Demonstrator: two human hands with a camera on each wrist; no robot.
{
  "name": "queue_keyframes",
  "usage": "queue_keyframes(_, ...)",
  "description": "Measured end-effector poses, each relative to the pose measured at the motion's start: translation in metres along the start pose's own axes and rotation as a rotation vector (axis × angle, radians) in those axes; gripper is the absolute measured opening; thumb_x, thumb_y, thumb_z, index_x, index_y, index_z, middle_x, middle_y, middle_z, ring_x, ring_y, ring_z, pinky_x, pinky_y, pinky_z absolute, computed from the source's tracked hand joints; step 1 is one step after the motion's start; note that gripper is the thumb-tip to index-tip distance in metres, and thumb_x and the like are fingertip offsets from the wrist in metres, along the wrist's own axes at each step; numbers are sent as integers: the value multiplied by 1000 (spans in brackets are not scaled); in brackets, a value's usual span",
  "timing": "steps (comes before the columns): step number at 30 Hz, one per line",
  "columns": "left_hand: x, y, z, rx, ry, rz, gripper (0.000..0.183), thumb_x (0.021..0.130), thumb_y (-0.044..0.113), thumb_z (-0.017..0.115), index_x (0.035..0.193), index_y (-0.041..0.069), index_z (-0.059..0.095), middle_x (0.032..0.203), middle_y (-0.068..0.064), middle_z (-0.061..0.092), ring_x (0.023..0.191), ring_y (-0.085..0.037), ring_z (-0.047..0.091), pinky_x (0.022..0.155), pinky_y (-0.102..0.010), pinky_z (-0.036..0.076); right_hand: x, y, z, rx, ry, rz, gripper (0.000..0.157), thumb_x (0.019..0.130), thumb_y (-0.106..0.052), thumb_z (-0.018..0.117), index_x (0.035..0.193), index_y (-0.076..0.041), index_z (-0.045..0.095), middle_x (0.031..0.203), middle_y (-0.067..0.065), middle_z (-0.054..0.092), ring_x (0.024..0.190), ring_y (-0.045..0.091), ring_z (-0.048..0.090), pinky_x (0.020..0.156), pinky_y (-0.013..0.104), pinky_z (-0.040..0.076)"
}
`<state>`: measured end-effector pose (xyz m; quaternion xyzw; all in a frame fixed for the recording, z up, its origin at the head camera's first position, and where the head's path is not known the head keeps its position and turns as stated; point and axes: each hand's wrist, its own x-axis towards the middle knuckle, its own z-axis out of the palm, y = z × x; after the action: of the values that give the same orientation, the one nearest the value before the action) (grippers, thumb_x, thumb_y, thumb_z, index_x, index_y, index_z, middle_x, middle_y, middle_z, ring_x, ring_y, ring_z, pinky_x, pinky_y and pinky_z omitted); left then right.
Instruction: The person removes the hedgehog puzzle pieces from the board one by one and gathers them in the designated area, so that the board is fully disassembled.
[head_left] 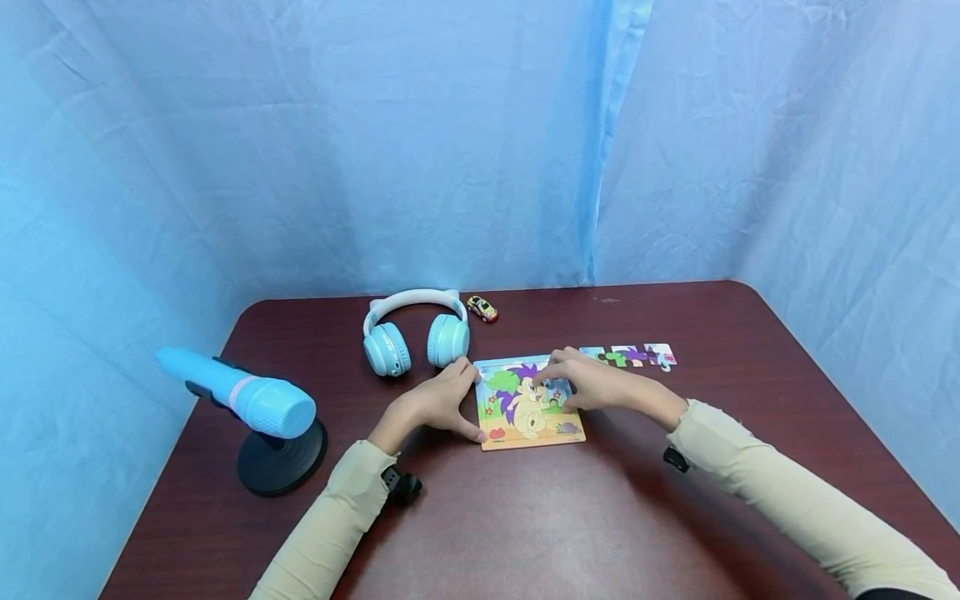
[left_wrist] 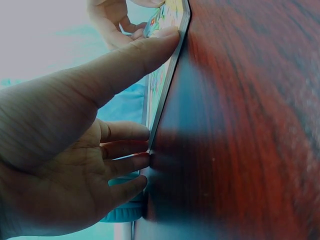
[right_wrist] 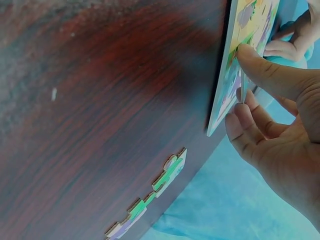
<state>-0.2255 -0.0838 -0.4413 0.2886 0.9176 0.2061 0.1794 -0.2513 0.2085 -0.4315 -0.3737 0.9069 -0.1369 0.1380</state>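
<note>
A flat jigsaw puzzle board [head_left: 491, 443] with a cartoon figure with purple hair lies on the table. My left hand [head_left: 442, 402] rests along its left edge, thumb near the front corner and the fairly straight fingers [left_wrist: 131, 163] touching the side farther back. Over the right part of the board, my right hand [head_left: 596, 383] pinches a thin puzzle piece [right_wrist: 243, 87] between thumb and fingers. That piece is seen nearly edge-on in the right wrist view, and its picture is mostly hidden. Several loose puzzle pieces [head_left: 661, 355] lie in a row behind and right of the board.
Light blue headphones [head_left: 387, 348] lie behind my left hand, with a small toy car [head_left: 482, 309] beside them. At the left, a blue microphone [head_left: 277, 407] sits on a round black stand [head_left: 281, 467]. Blue cloth [head_left: 450, 167] hangs behind the dark wooden table [head_left: 510, 525].
</note>
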Motion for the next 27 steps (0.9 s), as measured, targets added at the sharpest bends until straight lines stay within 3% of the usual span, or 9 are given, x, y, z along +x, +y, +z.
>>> queue_keyframes(16, 0, 2, 1, 5, -1, -7, 82, 77, 46, 88, 133, 3, 47, 123, -8, 42, 112, -21, 45, 98, -37, 45, -8, -1, -1, 23, 25, 10, 45, 85, -15, 83, 129, -15, 71, 122, 9, 63, 108, 21, 53, 90, 40, 53)
queue_keyframes(27, 0, 0, 1, 10, 5, -3, 82, 78, 47, 88, 134, 3, 46, 124, -8, 42, 114, -21, 44, 99, -37, 45, -17, 8, -13, -8, 103, -36, 43, 83, -9, 84, 124, -12, 73, 120, 7, 65, 110, 23, 55, 88, 41, 54)
